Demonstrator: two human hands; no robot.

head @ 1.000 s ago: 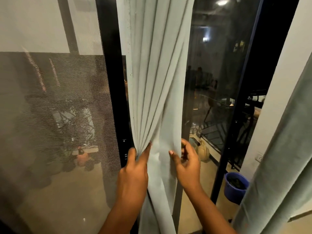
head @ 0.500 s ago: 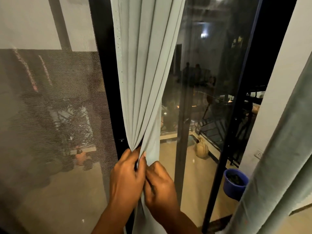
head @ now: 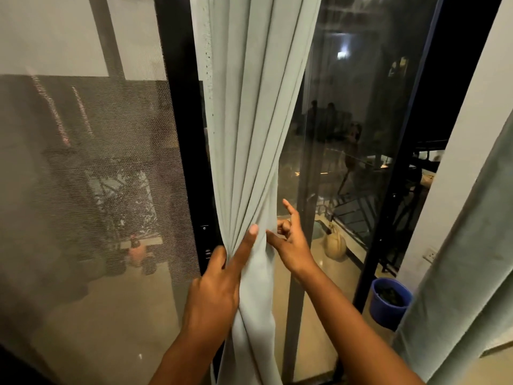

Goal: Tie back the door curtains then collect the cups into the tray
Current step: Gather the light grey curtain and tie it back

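Head view looks at a dark-framed sliding glass door [head: 347, 162] at night, a mesh screen [head: 83, 176] to its left and a blue bucket [head: 390, 301] on the tiled balcony floor. A pale grey-green curtain [head: 249, 107] hangs gathered at mid-frame. The left hand [head: 219, 284] pinches its folds; the right hand [head: 291, 243] is spread open just beside it.

Matt pale cloth curtain [head: 249, 120], fine mesh screen [head: 91, 168], glossy glass door [head: 355, 112]
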